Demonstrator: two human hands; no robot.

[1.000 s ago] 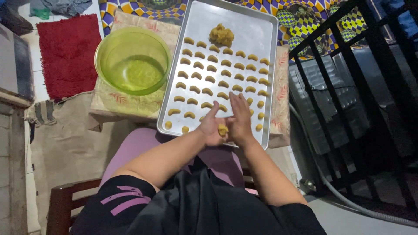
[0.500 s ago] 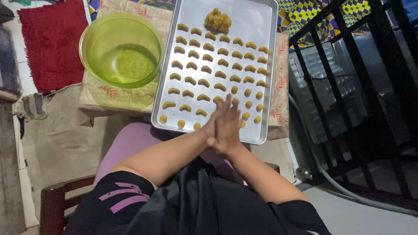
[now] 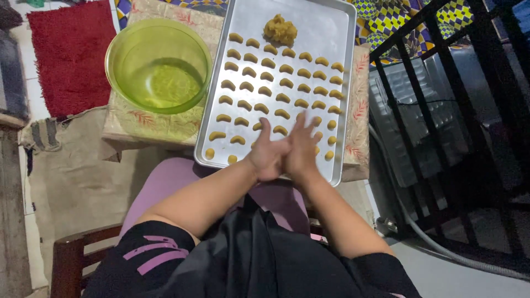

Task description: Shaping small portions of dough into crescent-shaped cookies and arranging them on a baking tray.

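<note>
Left hand and right hand pressed palm to palm, anything between them hidden, over near edge of flat silver metal baking tray. Risk: fingertips squashing small yellow crescent dough pieces just beyond.

light: even, soft daylight, you get no hard shadows on the baking tray
glare: faint sheen on tray's bare far end and on green bowl rim
dim: right side behind black railing is darker
blur: your hands slightly soft
distortion: wide-angle bend at frame edges, tray sides splay
</note>
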